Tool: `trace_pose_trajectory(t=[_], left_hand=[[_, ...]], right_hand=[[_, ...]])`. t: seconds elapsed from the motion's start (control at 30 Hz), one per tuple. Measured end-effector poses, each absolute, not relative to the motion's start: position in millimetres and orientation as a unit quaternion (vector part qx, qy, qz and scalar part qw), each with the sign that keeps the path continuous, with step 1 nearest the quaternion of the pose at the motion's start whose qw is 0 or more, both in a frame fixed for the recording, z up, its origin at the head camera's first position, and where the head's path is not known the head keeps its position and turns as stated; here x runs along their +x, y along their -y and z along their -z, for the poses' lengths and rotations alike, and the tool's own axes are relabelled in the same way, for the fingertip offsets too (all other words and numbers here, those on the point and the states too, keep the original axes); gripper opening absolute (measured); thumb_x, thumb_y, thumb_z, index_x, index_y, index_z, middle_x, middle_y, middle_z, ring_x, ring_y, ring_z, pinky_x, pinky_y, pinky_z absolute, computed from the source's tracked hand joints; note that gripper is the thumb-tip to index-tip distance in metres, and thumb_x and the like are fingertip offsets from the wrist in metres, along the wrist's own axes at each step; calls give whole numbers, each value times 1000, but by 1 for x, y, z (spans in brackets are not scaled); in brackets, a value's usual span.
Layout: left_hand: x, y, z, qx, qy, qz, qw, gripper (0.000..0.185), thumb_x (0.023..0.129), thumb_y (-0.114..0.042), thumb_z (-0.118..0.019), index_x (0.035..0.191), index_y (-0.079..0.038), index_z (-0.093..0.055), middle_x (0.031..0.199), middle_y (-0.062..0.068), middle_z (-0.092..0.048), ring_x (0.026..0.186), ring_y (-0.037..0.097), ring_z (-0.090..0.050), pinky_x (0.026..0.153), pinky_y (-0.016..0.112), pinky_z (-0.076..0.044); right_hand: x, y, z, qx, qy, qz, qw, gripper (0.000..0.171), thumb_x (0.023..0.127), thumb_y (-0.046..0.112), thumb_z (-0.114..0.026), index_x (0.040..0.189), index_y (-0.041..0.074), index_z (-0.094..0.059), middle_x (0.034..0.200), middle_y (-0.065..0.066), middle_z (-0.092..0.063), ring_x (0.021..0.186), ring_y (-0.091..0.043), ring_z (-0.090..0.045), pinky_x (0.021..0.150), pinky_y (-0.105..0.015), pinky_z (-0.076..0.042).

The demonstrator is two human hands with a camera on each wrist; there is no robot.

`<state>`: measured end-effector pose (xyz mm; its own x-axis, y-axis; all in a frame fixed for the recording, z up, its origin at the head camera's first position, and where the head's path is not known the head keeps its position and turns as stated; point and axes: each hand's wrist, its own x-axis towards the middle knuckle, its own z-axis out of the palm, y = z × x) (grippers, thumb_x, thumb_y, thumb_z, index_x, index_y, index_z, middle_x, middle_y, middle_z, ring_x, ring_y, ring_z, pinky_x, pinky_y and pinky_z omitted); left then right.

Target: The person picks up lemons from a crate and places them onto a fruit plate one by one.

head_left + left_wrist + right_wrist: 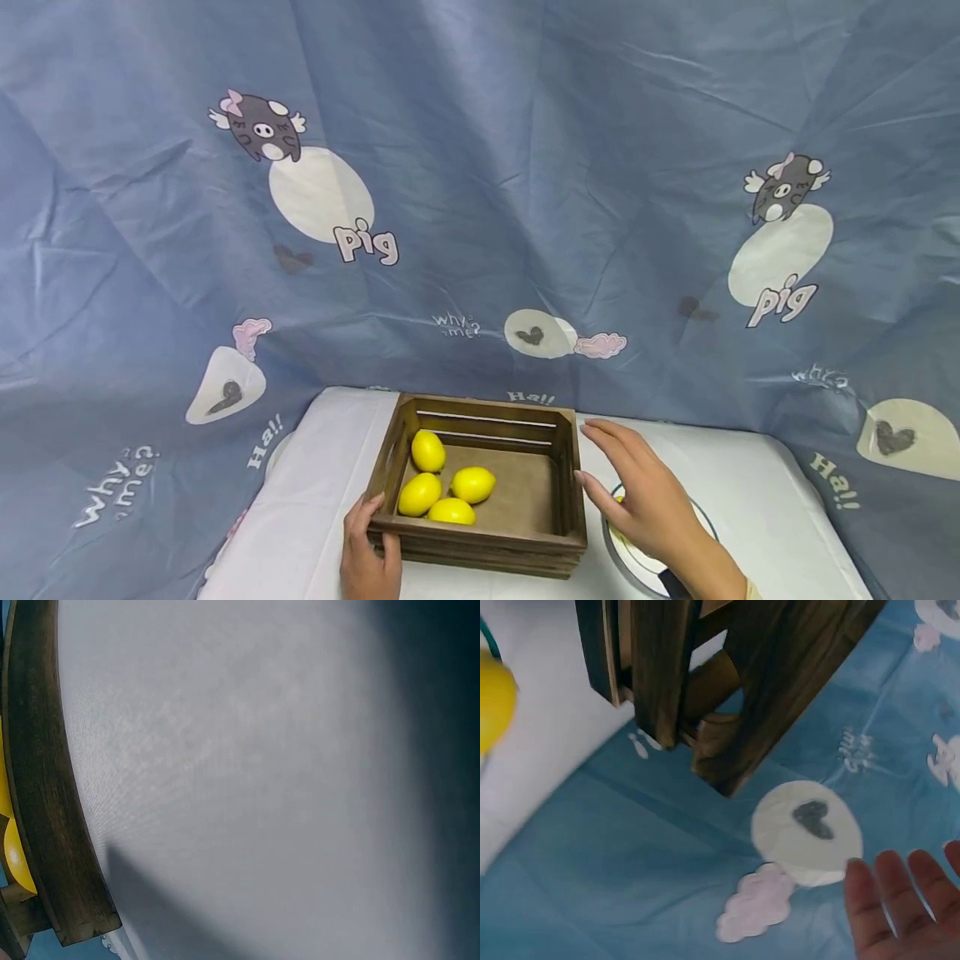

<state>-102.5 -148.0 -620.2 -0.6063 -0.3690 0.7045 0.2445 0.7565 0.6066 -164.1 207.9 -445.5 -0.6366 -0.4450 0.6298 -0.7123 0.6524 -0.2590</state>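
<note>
A dark wooden crate (480,546) sits on the white table and holds several yellow lemons (428,451) in its left half. My left hand (367,542) grips the crate's near left corner, thumb over the rim. My right hand (645,500) hovers open just right of the crate, fingers straight, above a white plate (628,565) where a bit of yellow shows under the palm. The left wrist view shows the crate wall (45,787) and one lemon (15,862). The right wrist view shows the crate (705,675), a blurred yellow fruit (491,705) and my fingertips (900,907).
A blue cloth (480,208) with pig cartoons hangs behind and around the table. The white tabletop (750,500) ends close to the cloth at the back and sides. The plate has a dark rim and lies at the near right.
</note>
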Motion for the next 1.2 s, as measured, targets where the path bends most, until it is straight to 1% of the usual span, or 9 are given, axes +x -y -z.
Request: trace_pose_trajectory(t=[0.1,0.17,0.37,0.5,0.6,0.73,0.83,1.07,1.2], left_hand=[[-101,149,620,39,829,350,435,62,78,15,-61,137,-2,-53,133,24,-56,115,46,-59,109,7,-26],[-100,149,620,38,830,352,431,62,79,15,-61,137,-3,-52,134,24,-56,116,47,-59,109,8,-26],[-102,150,622,31,825,352,441,64,78,14,-62,138,-5,-54,135,21,-57,116,42,-59,109,8,-28],[-103,149,623,25,821,353,448,64,77,16,-62,137,-3,-55,133,21,-58,115,39,-59,108,8,-30],[-103,149,622,25,820,353,450,62,77,16,-62,136,-2,-55,132,22,-58,113,42,-59,108,9,-30],[-102,149,620,32,821,355,446,60,78,15,-62,135,-1,-55,133,24,-57,111,47,-59,108,8,-29],[-102,150,618,32,823,356,442,60,78,14,-62,135,-1,-55,133,25,-57,112,47,-59,108,8,-29],[-104,150,618,32,818,352,455,66,75,16,-64,137,-4,-56,133,22,-58,111,45,-60,107,8,-29],[-104,148,621,40,820,341,457,67,74,18,-64,137,-5,-55,131,20,-59,112,42,-59,107,7,-28]], right_hand=[[-170,-197,435,373,845,-239,301,54,105,43,-58,143,5,-61,140,-10,-61,126,-27,-59,112,-22,-36],[-174,-188,430,397,828,-233,321,53,105,43,-55,139,4,-63,137,-10,-63,122,-27,-61,107,-28,-43],[-187,-165,417,445,817,-204,304,53,99,36,-68,141,4,-62,140,-9,-61,122,-26,-60,98,-42,-52],[-196,-152,416,460,824,-184,276,60,96,39,-73,144,6,-59,143,-9,-58,127,-27,-58,101,-43,-52],[-200,-142,415,469,828,-172,255,60,95,41,-73,143,7,-60,141,-9,-59,128,-27,-57,105,-44,-50],[-202,-128,414,475,830,-173,234,51,91,37,-78,133,10,-66,131,-4,-66,122,-24,-62,102,-43,-52],[-204,-118,414,483,828,-179,220,42,92,34,-78,126,11,-69,124,-1,-70,118,-22,-65,100,-41,-53],[-215,-97,427,491,832,-193,172,32,97,33,-74,123,13,-71,117,0,-71,111,-17,-67,93,-35,-56],[-222,-90,440,479,844,-197,141,30,98,31,-72,122,14,-72,116,1,-72,107,-16,-68,89,-35,-58]])
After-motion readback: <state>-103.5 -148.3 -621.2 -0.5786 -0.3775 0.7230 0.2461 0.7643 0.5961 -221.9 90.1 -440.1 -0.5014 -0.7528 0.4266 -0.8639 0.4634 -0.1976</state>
